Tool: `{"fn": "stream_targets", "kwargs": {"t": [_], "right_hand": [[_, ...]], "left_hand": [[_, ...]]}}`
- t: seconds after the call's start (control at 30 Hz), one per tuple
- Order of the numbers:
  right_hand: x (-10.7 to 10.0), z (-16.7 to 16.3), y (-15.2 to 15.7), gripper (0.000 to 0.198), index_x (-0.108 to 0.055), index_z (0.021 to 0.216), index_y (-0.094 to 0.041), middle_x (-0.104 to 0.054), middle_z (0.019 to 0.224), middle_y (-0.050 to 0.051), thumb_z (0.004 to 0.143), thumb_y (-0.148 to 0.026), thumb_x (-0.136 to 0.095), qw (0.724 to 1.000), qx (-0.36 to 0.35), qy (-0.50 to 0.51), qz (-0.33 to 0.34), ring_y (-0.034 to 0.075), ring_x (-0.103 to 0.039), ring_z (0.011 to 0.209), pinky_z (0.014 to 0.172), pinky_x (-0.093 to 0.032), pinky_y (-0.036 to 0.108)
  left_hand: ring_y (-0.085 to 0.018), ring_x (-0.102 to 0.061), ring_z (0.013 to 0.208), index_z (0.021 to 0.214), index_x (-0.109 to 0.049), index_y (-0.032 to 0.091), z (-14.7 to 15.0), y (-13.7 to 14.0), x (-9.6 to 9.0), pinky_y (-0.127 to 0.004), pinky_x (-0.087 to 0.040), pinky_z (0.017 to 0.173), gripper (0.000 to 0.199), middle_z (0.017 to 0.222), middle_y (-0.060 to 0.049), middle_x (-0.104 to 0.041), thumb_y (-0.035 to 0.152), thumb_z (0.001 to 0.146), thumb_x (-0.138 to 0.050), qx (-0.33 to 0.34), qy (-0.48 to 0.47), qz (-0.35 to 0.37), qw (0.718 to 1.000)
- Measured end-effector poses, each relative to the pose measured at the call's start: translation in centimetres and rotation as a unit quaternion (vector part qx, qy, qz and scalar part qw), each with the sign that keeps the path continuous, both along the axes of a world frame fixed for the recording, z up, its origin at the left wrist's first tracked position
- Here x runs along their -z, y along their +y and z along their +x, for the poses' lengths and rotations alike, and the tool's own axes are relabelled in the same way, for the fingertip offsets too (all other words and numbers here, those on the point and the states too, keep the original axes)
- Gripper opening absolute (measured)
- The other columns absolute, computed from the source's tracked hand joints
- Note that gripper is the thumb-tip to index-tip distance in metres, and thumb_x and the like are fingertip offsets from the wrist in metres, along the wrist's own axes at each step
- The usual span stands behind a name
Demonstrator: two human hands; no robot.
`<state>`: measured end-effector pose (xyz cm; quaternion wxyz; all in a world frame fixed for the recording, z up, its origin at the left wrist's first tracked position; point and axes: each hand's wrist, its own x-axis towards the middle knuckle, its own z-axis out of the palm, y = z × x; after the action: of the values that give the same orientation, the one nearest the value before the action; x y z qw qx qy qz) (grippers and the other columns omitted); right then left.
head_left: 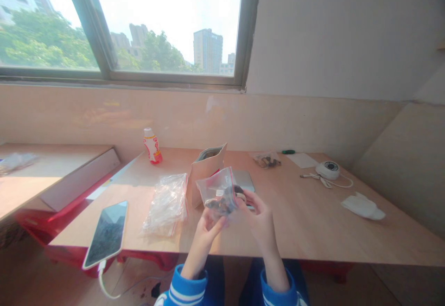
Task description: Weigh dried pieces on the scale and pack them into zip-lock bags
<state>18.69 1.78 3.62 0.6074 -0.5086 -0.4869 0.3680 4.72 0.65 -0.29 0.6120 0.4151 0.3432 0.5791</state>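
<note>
Above the front of the table, a clear zip bag (218, 187) with a red seal strip is between my hands. Small dark and brown pieces lie in its bottom; their kind is not clear. My left hand (210, 225) pinches the bag's lower edge with thumb and fingers. At the bag's right side, my right hand (255, 206) is closed around its edge, beside a dark and pale piece. Just behind stands an open brown paper pouch (200, 171), upright. Partly hidden behind the bag lies a flat silver-grey object (246, 181).
Flat clear zip bags (167, 204) lie to the left. A phone (107, 232) with a cable overhangs the front left edge. A drink bottle (152, 146) stands at the back. Another filled bag (266, 160), a dome camera (327, 170) and a crumpled white tissue (363, 206) lie to the right.
</note>
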Motion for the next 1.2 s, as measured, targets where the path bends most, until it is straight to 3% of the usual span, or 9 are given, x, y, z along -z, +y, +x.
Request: {"fn": "stream_targets", "kwargs": {"t": [0.17, 0.37, 0.5, 0.6, 0.77, 0.97, 1.07, 1.2], "right_hand": [[0.1, 0.1, 0.2, 0.041, -0.067, 0.102, -0.016, -0.072, 0.099, 0.011, 0.072, -0.043, -0.07, 0.996, -0.016, 0.091, -0.006, 0.024, -0.068, 0.09, 0.08, -0.055, 0.036], [-0.9, 0.6, 0.7, 0.044, -0.067, 0.103, -0.016, -0.072, 0.103, 0.011, 0.068, -0.043, -0.074, 0.988, 0.02, 0.154, 0.003, 0.025, -0.067, 0.095, 0.08, -0.055, 0.035], [-3.1, 0.6, 3.0, 0.048, -0.065, 0.105, -0.014, -0.071, 0.105, 0.012, 0.069, -0.044, -0.073, 0.982, 0.035, 0.18, 0.037, 0.026, -0.066, 0.098, 0.085, -0.053, 0.039], [-5.7, 0.0, 5.9, 0.048, -0.065, 0.106, -0.012, -0.071, 0.104, 0.012, 0.07, -0.043, -0.072, 0.978, 0.045, 0.175, 0.099, 0.025, -0.066, 0.098, 0.089, -0.051, 0.04], [-8.7, -2.3, 10.2, 0.037, -0.065, 0.103, -0.015, -0.07, 0.102, 0.01, 0.074, -0.038, -0.068, 0.973, 0.02, 0.058, 0.223, 0.021, -0.066, 0.094, 0.085, -0.052, 0.035], [-7.5, -3.9, 11.4, 0.023, -0.065, 0.103, -0.022, -0.069, 0.102, 0.005, 0.082, -0.03, -0.061, 0.937, -0.119, -0.18, 0.276, 0.018, -0.063, 0.095, 0.085, -0.05, 0.031], [-7.2, -3.8, 11.0, 0.021, -0.064, 0.105, -0.023, -0.068, 0.103, 0.004, 0.087, -0.027, -0.053, 0.916, -0.164, -0.235, 0.281, 0.017, -0.062, 0.097, 0.087, -0.048, 0.031], [-7.2, -3.6, 11.1, 0.025, -0.068, 0.092, -0.02, -0.064, 0.11, 0.007, 0.092, -0.029, -0.044, 0.894, -0.185, -0.278, 0.298, 0.017, -0.058, 0.105, 0.093, -0.045, 0.032]], "left_hand": [[-0.026, -0.055, 0.116, 0.129, -0.05, 0.023, 0.0, -0.3, 0.1, -0.041, -0.04, 0.101, 0.058, 0.121, -0.01, -0.062, 0.03, 0.074, -0.07, 0.004, -0.038, -0.006, 0.999], [-0.026, -0.058, 0.111, 0.132, -0.046, 0.021, -0.2, -0.5, -0.4, -0.041, -0.043, 0.098, 0.062, 0.115, -0.01, -0.064, 0.029, 0.075, -0.07, 0.003, -0.098, -0.033, 0.995], [-0.027, -0.059, 0.108, 0.127, -0.049, 0.019, -0.7, -0.6, -0.9, -0.04, -0.046, 0.094, 0.059, 0.111, -0.011, -0.065, 0.03, 0.073, -0.071, -0.016, -0.119, -0.046, 0.992], [-0.026, -0.059, 0.108, 0.124, -0.052, 0.019, -1.0, -0.7, -1.1, -0.039, -0.046, 0.094, 0.058, 0.109, -0.01, -0.065, 0.029, 0.071, -0.073, -0.021, -0.124, -0.055, 0.991], [-0.025, -0.059, 0.109, 0.123, -0.054, 0.021, -1.4, -0.6, -1.0, -0.038, -0.044, 0.097, 0.055, 0.109, -0.009, -0.065, 0.031, 0.072, -0.072, -0.035, -0.117, -0.052, 0.991], [-0.026, -0.057, 0.112, 0.126, -0.052, 0.021, -1.9, -0.5, -0.9, -0.037, -0.044, 0.097, 0.061, 0.114, -0.009, -0.064, 0.031, 0.07, -0.074, -0.061, -0.105, -0.059, 0.991], [-0.026, -0.055, 0.115, 0.13, -0.049, 0.02, -2.1, -0.5, -1.1, -0.039, -0.043, 0.1, 0.064, 0.115, -0.009, -0.064, 0.03, 0.071, -0.073, -0.057, -0.106, -0.053, 0.991], [-0.026, -0.054, 0.117, 0.136, -0.042, 0.023, -2.1, -0.6, -1.3, -0.039, -0.043, 0.099, 0.065, 0.12, -0.01, -0.062, 0.029, 0.076, -0.068, -0.036, -0.114, -0.04, 0.992]]}}
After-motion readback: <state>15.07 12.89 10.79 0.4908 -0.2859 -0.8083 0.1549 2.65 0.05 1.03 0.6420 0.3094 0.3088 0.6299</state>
